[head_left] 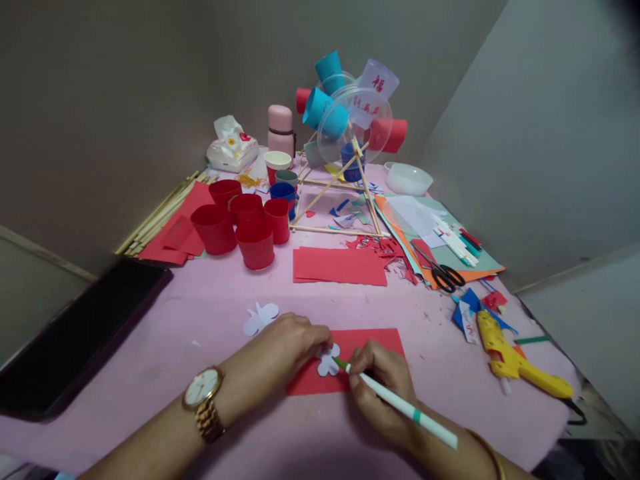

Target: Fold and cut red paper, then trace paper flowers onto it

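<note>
A small white paper cutout (329, 361), flower- or butterfly-shaped, lies on a red sheet of paper (380, 340). The fingertips of my left hand (293, 341) are closed on its upper left edge, pressing it to the sheet. My right hand (383, 387) grips a white felt-tip pen (410, 408) with a green tip and green band. That tip touches or nearly touches the cutout's right side. A larger white butterfly cutout (261, 319) rests on the pink tablecloth, just beyond my left wrist.
Red paper strips (340, 266) lie ahead, with red paper cups (254, 244) to their left. A wheel model on a stick frame (330, 232) stands behind. Scissors (447, 277), markers (457, 241) and a yellow glue gun (520, 363) sit right; a black tray (85, 333) left.
</note>
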A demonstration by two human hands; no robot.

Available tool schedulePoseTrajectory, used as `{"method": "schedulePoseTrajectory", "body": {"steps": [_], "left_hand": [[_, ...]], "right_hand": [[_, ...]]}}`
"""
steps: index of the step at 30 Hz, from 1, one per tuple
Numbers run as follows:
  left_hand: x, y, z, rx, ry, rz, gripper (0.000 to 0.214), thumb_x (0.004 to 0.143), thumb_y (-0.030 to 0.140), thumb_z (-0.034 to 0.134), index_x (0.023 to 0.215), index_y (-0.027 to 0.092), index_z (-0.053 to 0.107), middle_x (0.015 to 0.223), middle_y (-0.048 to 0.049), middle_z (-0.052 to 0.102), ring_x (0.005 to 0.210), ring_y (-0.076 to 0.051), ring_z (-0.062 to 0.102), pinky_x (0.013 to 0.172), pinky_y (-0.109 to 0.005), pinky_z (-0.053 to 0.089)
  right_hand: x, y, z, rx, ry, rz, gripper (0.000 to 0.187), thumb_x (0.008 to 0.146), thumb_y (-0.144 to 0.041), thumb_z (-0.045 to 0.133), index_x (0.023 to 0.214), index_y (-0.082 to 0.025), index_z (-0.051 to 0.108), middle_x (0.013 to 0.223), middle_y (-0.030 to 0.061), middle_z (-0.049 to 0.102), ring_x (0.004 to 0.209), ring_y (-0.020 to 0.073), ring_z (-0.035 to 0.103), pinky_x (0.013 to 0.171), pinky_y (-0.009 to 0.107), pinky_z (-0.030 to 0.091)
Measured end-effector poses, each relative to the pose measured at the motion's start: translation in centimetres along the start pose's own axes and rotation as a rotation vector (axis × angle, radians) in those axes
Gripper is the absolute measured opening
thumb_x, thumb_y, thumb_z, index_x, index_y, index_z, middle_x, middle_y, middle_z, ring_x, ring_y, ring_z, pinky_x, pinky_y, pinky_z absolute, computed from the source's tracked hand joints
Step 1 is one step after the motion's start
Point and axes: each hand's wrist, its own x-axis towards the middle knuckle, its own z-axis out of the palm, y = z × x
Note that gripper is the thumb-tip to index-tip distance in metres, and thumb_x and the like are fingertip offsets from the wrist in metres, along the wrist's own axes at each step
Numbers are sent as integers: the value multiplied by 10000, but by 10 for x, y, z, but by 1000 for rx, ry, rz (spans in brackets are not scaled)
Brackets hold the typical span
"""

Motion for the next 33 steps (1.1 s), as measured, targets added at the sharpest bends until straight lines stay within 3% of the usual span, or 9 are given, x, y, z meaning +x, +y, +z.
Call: {"method": "schedulePoseTrajectory", "body": {"steps": [4,9,21,33], "left_hand": [[5,-3,-6,-15,-52,-10,183,931,185,428,875,203,601,816,-7,644,768,-153,579,720,-258,392],[11,-7,-9,-43,-70,0,137,923,199,462,899,213,596,841,-1,650,797,-155,576,735,-260,388],[12,-20,-5,-105,-64,30,143,926,201,443,918,211,586,860,1,631,807,-151,571,747,-265,385],[12,-22,-5,-101,-81,16,142,929,192,437,914,215,576,867,6,623,827,-151,565,761,-265,379]], "right_hand": [[4,-5,1,-99,-48,-93,161,666,-82,452,667,-240,421,513,-55,456,407,103,396,423,222,328],[12,-10,7,-204,-181,-16,108,697,-130,421,705,-238,427,502,-52,461,389,104,380,396,215,315],[16,-2,15,-367,-177,110,122,688,-129,406,692,-246,440,496,-33,567,371,116,487,378,199,334],[15,1,13,-394,-197,49,149,679,-108,389,711,-238,452,550,-6,620,426,126,554,415,198,390]]}}
